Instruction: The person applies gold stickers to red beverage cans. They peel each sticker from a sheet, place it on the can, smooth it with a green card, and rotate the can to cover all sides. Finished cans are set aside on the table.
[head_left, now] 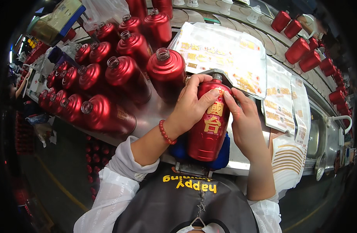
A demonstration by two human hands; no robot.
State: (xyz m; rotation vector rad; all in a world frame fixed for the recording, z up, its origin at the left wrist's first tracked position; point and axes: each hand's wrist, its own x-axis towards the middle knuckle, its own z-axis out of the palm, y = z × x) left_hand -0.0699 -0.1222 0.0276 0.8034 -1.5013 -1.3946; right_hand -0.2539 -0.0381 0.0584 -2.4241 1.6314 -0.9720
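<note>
A red glass bottle (203,144) with gold characters down its front lies tilted before me, its clear neck pointing away. My left hand (190,103) wraps its upper left side, thumb pressed on the front near the topmost gold mark. From the right, my right hand (245,120) grips the same bottle, its thumb and fingertips against the shoulder beside the lettering. Under the bottle's base is a blue cloth (224,153). Beyond the neck lies a stack of white sheets (221,40) printed with gold and red transfers. The bottle hides parts of the fingers on both hands.
Many red bottles (163,72) stand close together on the metal table to the left. More sheets (279,97) and a paper with brown curved strips (287,159) lie at right. A slatted conveyor (248,29) curves behind, carrying white pieces and red bottles (297,50).
</note>
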